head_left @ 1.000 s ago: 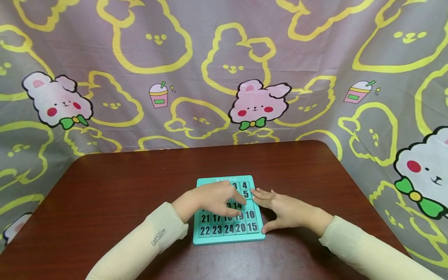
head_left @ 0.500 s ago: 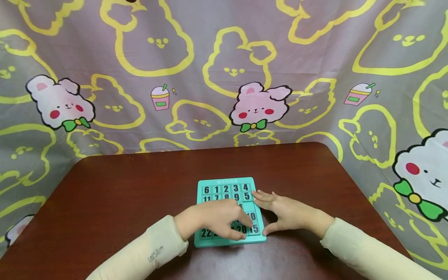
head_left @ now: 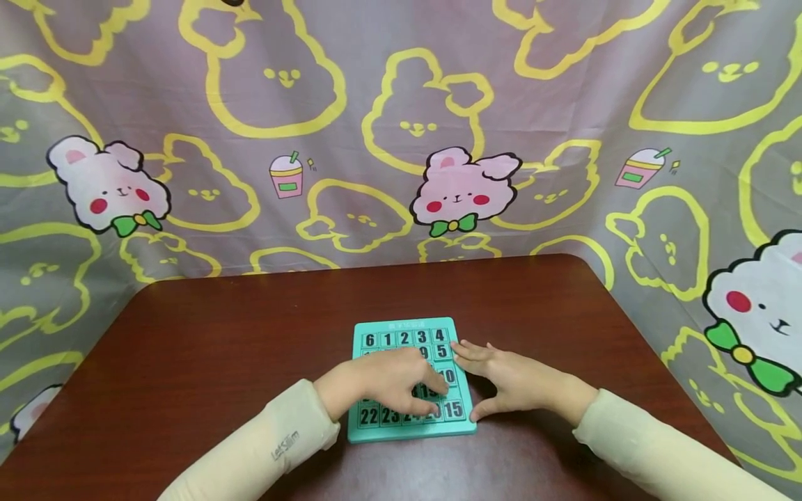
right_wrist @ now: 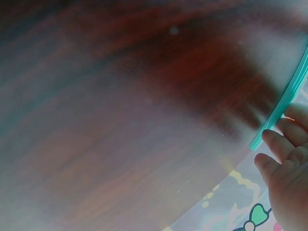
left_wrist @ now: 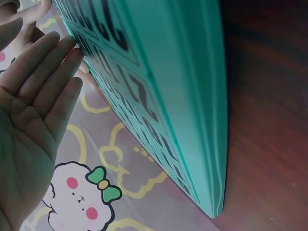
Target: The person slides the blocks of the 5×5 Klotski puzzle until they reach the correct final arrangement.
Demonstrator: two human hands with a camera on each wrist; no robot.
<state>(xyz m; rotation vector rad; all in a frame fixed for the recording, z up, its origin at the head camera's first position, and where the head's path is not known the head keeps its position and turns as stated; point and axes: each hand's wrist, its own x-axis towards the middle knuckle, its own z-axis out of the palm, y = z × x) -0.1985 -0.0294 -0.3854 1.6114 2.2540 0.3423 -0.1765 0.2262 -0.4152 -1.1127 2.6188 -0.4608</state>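
Note:
A turquoise number slide puzzle lies flat on the table, its square tiles printed in black. My left hand reaches across it from the left, fingers extended, hiding the middle tiles. Its index fingertip is at the lower edge of the 10 tile in the right column. A gap shows below that tile, above the 15 tile. In the left wrist view the left hand's fingers look straight over the tiles. My right hand rests along the puzzle's right edge, fingertips near the 5 tile and thumb by the lower right corner.
The dark red-brown wooden table has rounded far corners. Behind and beside it hangs a grey-pink curtain with yellow outlines and cartoon rabbits.
My left hand moved down the puzzle toward the 15 tile, then slightly back up. The 10 tile has slid up one place, leaving the gap below it. The right hand stayed put.

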